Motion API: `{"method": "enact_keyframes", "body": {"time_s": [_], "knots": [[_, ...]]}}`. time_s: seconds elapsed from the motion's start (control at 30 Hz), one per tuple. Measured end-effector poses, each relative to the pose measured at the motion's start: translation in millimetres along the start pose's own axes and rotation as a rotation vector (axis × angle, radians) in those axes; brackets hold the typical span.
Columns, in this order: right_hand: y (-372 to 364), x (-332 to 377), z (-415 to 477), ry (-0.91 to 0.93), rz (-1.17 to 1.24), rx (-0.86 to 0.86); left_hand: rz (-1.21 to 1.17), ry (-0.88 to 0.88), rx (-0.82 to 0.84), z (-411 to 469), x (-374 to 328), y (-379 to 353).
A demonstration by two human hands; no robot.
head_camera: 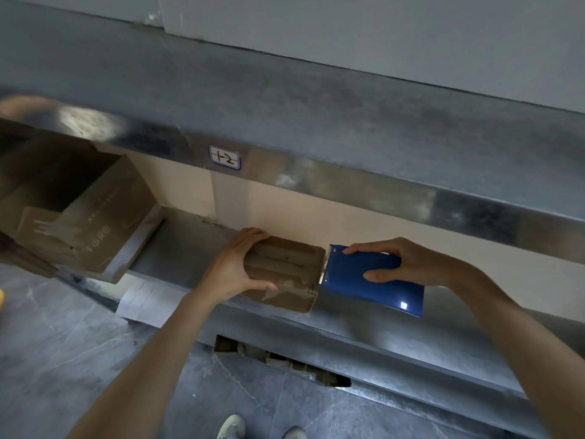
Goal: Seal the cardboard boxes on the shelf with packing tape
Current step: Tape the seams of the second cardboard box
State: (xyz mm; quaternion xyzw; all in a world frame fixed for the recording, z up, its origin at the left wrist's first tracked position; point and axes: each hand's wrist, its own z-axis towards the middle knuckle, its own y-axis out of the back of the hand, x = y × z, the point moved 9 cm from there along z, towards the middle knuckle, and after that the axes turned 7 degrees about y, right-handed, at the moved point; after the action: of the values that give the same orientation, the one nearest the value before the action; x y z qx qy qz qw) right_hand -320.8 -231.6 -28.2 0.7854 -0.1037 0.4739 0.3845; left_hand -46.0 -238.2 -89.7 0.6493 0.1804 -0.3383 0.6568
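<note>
A small brown cardboard box [286,267] rests at the front edge of the metal shelf [190,242], its top streaked with tape. My left hand [234,264] grips the box's left end, thumb on the front side, fingers over the back. My right hand [411,259] holds a blue tape dispenser [373,280], whose toothed blade touches the box's right edge. The tape roll itself is hidden under the blue cover.
A larger open cardboard box [79,213] sits tilted at the shelf's left end. The upper shelf beam carries a handwritten label [225,157]. White paper [145,301] hangs below the shelf. More cardboard [278,359] shows through a gap lower down. My shoes [262,429] stand on grey floor.
</note>
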Motion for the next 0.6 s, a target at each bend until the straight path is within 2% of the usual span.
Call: {"method": "enact_keyframes", "body": {"time_s": [0.6], "knots": [[21,-39,-39,-0.094,-0.024,-0.047,-0.011,-0.023,-0.008,1,-2,-3]]}}
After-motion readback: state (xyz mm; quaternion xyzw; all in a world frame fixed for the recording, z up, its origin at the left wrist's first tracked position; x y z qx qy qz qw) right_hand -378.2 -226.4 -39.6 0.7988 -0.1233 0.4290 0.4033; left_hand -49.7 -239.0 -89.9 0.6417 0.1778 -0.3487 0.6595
